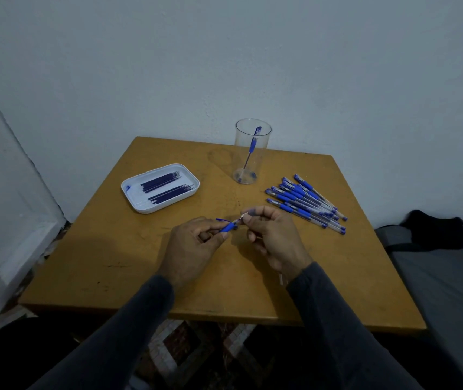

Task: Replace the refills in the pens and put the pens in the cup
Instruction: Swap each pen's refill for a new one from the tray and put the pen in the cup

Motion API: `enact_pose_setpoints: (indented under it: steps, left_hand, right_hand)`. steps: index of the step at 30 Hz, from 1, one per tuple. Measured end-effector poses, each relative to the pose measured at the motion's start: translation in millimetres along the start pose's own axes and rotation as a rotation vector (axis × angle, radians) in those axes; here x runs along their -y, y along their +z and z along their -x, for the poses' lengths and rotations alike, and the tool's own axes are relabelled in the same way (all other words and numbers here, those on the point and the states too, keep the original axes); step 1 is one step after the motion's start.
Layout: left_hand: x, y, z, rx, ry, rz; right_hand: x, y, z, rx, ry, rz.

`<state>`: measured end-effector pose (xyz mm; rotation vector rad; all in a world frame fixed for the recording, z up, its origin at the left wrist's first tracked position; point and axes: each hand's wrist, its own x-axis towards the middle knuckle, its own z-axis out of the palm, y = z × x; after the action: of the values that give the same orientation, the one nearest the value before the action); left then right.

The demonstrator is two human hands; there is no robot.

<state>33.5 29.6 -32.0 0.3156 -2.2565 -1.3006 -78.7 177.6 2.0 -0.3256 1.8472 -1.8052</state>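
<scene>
- The left hand point(193, 243) pinches a pen point(229, 227) by its blue grip, with the thumb and fingers curled round it.
- The right hand point(274, 237) pinches the pale tip end of the same pen, and its other fingers are curled in.
- Both hands hold the pen just above the middle of the table point(112, 249), and the 2 hands are very close to each other.
- A thin blue bit sticks out past the left fingers (it is too small to tell what it is).
- A clear cup point(252, 142) stands upright at the far side of the table, near the wall.
- 1 pen with a blue cap point(253, 143) stands inside the cup and leans on its side.
- A pile of pens point(306, 202) lies flat on the table to the right of the cup, near the right hand but not touching it.
- A white tray point(133, 198) sits on the left part of the table, well apart from the hands.
- Dark blue refills point(165, 185) lie side by side in the tray in about 2 bunches.
- Dark sleeves cover both arms up to the wrists.
- A grey bed point(435, 277) with a black cloth point(435, 230) on it is just beside the table on the right.
</scene>
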Motion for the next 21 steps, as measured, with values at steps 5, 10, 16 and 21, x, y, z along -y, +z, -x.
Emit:
enact_pose_setpoints:
  steps: [5,10,16,21]
  left_hand:
    - [1,0,-1,0.009,0.005,-0.008]
    - [4,0,-1,0.006,0.034,-0.03]
    - [5,1,-1,-0.001,0.048,0.003]
    - [8,2,-1,0.016,0.043,0.011]
  right_hand:
    - [-2,0,0,0.045,0.053,0.018]
    - [2,-1,2,0.056,0.037,0.106]
    - [10,-3,5,0.036,-0.034,0.238]
    - [9,-4,6,0.09,-0.057,0.299]
